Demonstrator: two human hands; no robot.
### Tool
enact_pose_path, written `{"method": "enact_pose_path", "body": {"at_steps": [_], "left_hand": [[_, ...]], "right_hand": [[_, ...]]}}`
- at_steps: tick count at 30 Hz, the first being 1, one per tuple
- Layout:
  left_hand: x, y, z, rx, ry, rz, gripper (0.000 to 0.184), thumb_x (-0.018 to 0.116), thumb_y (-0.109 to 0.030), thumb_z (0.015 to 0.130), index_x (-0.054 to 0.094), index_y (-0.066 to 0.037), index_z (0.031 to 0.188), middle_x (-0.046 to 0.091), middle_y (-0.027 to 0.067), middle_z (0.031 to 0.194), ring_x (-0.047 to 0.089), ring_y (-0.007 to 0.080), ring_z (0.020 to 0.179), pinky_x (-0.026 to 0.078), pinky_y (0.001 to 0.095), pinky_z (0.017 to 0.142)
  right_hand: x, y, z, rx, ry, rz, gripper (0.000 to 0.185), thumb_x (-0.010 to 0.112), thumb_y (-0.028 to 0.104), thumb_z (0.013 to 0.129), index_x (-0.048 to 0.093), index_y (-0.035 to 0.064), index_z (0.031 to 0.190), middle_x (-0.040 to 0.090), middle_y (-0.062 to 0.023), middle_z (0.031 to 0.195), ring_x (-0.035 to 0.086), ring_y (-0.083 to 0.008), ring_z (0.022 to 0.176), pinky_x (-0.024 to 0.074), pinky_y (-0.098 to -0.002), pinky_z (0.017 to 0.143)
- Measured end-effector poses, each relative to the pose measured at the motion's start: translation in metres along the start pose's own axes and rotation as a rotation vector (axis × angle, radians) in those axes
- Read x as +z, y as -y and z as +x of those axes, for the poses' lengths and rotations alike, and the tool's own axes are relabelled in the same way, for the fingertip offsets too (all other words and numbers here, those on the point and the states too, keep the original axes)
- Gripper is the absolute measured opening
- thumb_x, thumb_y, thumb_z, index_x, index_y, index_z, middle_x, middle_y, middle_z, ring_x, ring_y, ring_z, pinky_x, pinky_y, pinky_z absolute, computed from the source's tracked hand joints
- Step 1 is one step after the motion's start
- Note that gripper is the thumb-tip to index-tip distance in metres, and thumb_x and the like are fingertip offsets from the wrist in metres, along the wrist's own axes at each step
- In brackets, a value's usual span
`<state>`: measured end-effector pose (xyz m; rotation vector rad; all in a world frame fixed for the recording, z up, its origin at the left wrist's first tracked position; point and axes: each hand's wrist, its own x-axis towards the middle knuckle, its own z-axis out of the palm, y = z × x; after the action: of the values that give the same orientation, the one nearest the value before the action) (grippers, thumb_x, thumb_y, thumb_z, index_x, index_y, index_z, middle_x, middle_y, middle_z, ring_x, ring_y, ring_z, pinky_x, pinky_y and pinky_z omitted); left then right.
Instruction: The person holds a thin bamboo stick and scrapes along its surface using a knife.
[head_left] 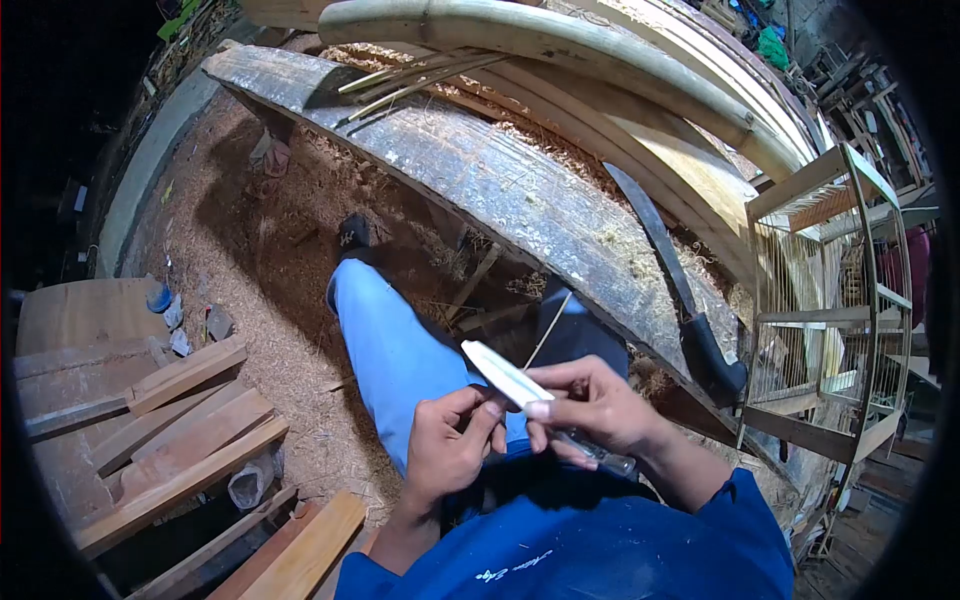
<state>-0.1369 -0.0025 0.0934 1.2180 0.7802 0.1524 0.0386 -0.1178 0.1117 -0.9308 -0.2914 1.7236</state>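
Note:
Over my lap, my right hand [590,405] is closed around a small knife [500,370]. Its pale, glaring blade points up and left, and a clear handle end [605,457] shows below the palm. My left hand [455,440] is pinched just left of the blade. A thin bamboo stick [550,328] slants up and right from behind the blade; its lower end runs toward the left fingertips, where the blade and fingers hide it.
A worn plank bench [480,180] crosses in front, bearing a black-handled machete [660,250] and split sticks [420,80]. A bamboo pole [560,40] lies behind. At right stands a wooden cage [825,315]; wood pieces [190,440] lie left on the shaving-strewn ground.

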Motion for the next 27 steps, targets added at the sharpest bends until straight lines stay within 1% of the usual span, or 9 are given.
{"method": "enact_pose_path", "body": {"at_steps": [4, 8, 10, 12, 15, 16, 21, 24, 27], "left_hand": [[0.001, -0.006, -0.003, 0.012, 0.011, 0.058, 0.021, 0.059, -0.012, 0.101, 0.071, 0.004, 0.095, 0.063, 0.0022, 0.063, 0.056, 0.0049, 0.056, 0.041, 0.0212, 0.05], [0.001, -0.003, -0.001, 0.029, 0.012, 0.076, 0.021, 0.059, -0.013, 0.101, 0.071, 0.003, 0.095, 0.062, 0.002, 0.062, 0.056, 0.0047, 0.056, 0.041, 0.021, 0.05], [-0.001, -0.004, -0.002, 0.004, 0.024, 0.071, 0.021, 0.059, -0.013, 0.101, 0.071, 0.003, 0.095, 0.062, 0.002, 0.062, 0.056, 0.0047, 0.056, 0.041, 0.021, 0.05], [-0.001, -0.004, -0.002, -0.019, 0.027, 0.059, 0.022, 0.059, -0.013, 0.101, 0.071, 0.004, 0.096, 0.063, 0.0021, 0.062, 0.056, 0.0048, 0.056, 0.041, 0.021, 0.05], [-0.001, -0.003, -0.002, 0.022, 0.046, 0.091, 0.022, 0.058, -0.013, 0.102, 0.071, 0.004, 0.096, 0.063, 0.0024, 0.062, 0.056, 0.005, 0.056, 0.041, 0.021, 0.05], [-0.002, 0.002, -0.001, 0.019, 0.04, 0.085, 0.022, 0.057, -0.012, 0.102, 0.071, 0.004, 0.096, 0.063, 0.0025, 0.063, 0.057, 0.0052, 0.056, 0.041, 0.0211, 0.05], [0.0, -0.005, -0.003, 0.007, 0.041, 0.098, 0.022, 0.055, -0.011, 0.102, 0.07, 0.004, 0.096, 0.063, 0.0031, 0.063, 0.058, 0.0059, 0.056, 0.043, 0.022, 0.05], [0.002, -0.005, -0.002, 0.007, 0.045, 0.079, 0.022, 0.056, -0.011, 0.102, 0.07, 0.004, 0.095, 0.063, 0.0033, 0.062, 0.058, 0.0062, 0.056, 0.043, 0.0219, 0.05], [0.0, 0.0, 0.0, 0.002, 0.029, 0.105, 0.022, 0.057, -0.012, 0.102, 0.07, 0.004, 0.094, 0.063, 0.0032, 0.061, 0.058, 0.0062, 0.055, 0.043, 0.0217, 0.049]], "right_hand": [[-0.015, 0.013, -0.005, -0.159, -0.071, 0.075, 0.046, 0.057, 0.01, 0.1, 0.047, -0.0075, 0.141, 0.067, -0.0115, 0.079, 0.054, -0.0101, 0.043, 0.0405, -0.022, 0.035], [-0.006, 0.001, -0.002, -0.056, -0.016, 0.027, 0.047, 0.059, 0.009, 0.098, 0.047, -0.0083, 0.141, 0.067, -0.0109, 0.078, 0.053, -0.0103, 0.042, 0.0394, -0.0222, 0.035], [-0.009, 0.013, -0.006, -0.06, -0.117, -0.046, 0.047, 0.059, 0.009, 0.098, 0.047, -0.008, 0.141, 0.067, -0.0109, 0.078, 0.053, -0.0095, 0.042, 0.0396, -0.0218, 0.035], [-0.017, 0.02, -0.009, -0.188, -0.115, 0.056, 0.047, 0.059, 0.01, 0.099, 0.047, -0.008, 0.141, 0.066, -0.0113, 0.078, 0.053, -0.0089, 0.042, 0.0404, -0.0215, 0.036], [-0.01, 0.01, -0.006, -0.02, -0.049, -0.073, 0.048, 0.059, 0.011, 0.099, 0.047, -0.0055, 0.142, 0.066, -0.0103, 0.079, 0.052, -0.0094, 0.042, 0.0397, -0.0222, 0.036], [-0.005, 0.003, -0.003, 0.013, -0.009, 0.008, 0.047, 0.059, 0.011, 0.099, 0.047, -0.0048, 0.142, 0.067, -0.0098, 0.079, 0.052, -0.0098, 0.042, 0.0394, -0.0226, 0.036], [-0.018, 0.019, -0.008, -0.144, -0.088, 0.072, 0.047, 0.058, 0.01, 0.099, 0.047, -0.005, 0.142, 0.066, -0.0089, 0.078, 0.052, -0.0103, 0.042, 0.0398, -0.0236, 0.036], [-0.009, 0.004, -0.005, -0.012, -0.037, -0.038, 0.047, 0.057, 0.01, 0.1, 0.046, -0.0064, 0.143, 0.066, -0.0099, 0.078, 0.052, -0.0102, 0.042, 0.0393, -0.0227, 0.036], [-0.012, 0.007, -0.006, -0.075, -0.059, -0.004, 0.045, 0.057, 0.011, 0.1, 0.047, -0.0079, 0.14, 0.066, -0.0102, 0.078, 0.052, -0.0095, 0.042, 0.039, -0.0214, 0.035]]}}
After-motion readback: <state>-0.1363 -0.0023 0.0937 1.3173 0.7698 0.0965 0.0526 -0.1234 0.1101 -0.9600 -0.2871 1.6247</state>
